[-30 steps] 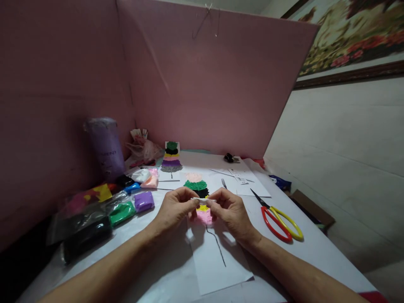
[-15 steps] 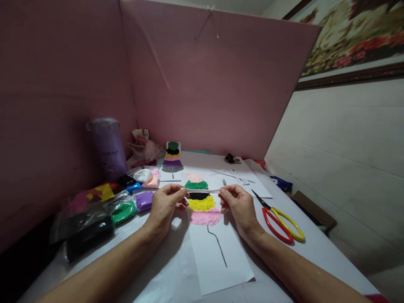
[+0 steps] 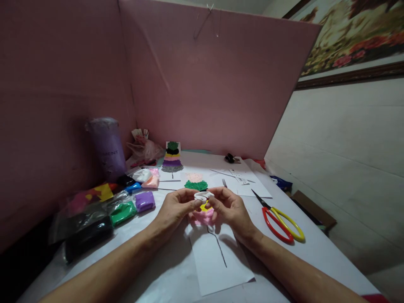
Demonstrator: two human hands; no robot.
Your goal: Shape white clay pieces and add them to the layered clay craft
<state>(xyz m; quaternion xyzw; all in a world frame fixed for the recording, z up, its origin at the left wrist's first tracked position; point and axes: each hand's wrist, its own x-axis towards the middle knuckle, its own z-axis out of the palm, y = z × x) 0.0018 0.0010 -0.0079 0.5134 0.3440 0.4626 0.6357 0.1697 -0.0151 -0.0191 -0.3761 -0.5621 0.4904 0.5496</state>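
Between the fingertips of both hands is a strip of white modelling clay [image 3: 203, 195], folded into a loop. My left hand [image 3: 178, 206] pinches it from the left, and my right hand [image 3: 232, 210] pinches it from the right. Below them lies a white paper sheet [image 3: 217, 269] with a drawn dark stem and textured clay bands on it. The pale pink band [image 3: 193, 177] and green band [image 3: 195, 185] show at the top; yellow and pink bands are partly hidden behind my fingers.
Scissors with red and yellow handles [image 3: 282, 225] lie to the right. Bagged clay, including a purple pack [image 3: 145, 201] and a green pack [image 3: 123, 213], sits at left. A finished-looking clay picture [image 3: 172, 162], a fork [image 3: 224, 183], keys [image 3: 232, 158] and a purple cup [image 3: 107, 147] are farther back.
My hands have come together from either end of the stretched white clay strip. The strip was straight and is now bent into a loop. The other things have stayed put.
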